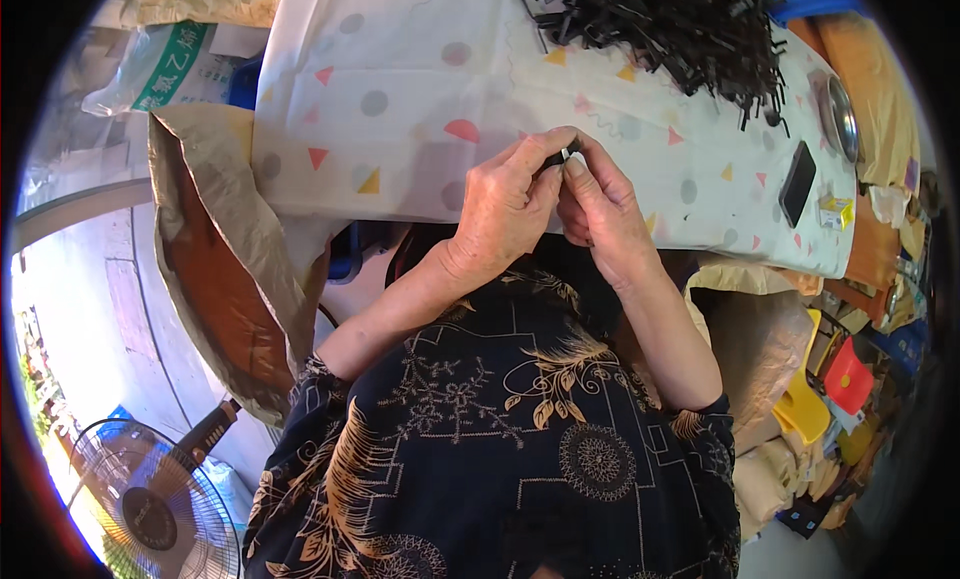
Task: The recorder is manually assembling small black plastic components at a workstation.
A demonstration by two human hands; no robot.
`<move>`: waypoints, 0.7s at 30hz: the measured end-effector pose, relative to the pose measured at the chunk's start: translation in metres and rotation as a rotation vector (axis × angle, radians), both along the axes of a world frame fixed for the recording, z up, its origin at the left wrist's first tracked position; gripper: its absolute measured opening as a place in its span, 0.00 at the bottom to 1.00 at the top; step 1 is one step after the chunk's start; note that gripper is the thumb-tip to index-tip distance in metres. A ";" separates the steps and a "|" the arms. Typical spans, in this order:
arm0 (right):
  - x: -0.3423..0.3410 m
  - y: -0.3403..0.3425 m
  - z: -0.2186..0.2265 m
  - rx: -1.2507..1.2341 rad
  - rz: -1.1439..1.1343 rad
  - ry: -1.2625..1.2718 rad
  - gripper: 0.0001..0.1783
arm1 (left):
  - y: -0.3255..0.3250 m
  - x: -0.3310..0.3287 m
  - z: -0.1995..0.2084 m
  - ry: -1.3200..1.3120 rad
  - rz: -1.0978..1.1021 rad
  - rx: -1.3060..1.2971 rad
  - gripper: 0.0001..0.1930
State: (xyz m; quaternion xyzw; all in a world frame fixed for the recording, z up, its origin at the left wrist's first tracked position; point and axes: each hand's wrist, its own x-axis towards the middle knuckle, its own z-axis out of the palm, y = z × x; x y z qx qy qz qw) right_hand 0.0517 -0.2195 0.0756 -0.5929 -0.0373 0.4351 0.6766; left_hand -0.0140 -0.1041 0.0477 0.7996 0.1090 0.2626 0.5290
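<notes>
My left hand [508, 197] and my right hand [606, 207] meet over the near edge of the table, fingertips almost touching. Both pinch a small black piece [554, 160], with a short white bit showing between the thumbs. My fingers cover most of it, so its exact kind cannot be made out. Beyond my hands, at the far right of the table, lies a heap of short, thin black strips or tubes [680, 39], some bent at the end.
A patterned white cloth covers the table [420, 39]. To the right lie a dark phone [797, 184], a small yellow box [836, 213] and a round metal tin [842, 119]. An open paper sack [225, 269] stands left, a fan [150, 514] lower left, yellow and red chairs [800, 404] lower right.
</notes>
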 end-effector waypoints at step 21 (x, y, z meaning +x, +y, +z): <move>0.004 -0.032 -0.013 0.267 -0.003 -0.187 0.09 | 0.008 -0.027 0.020 0.209 -0.414 -1.142 0.18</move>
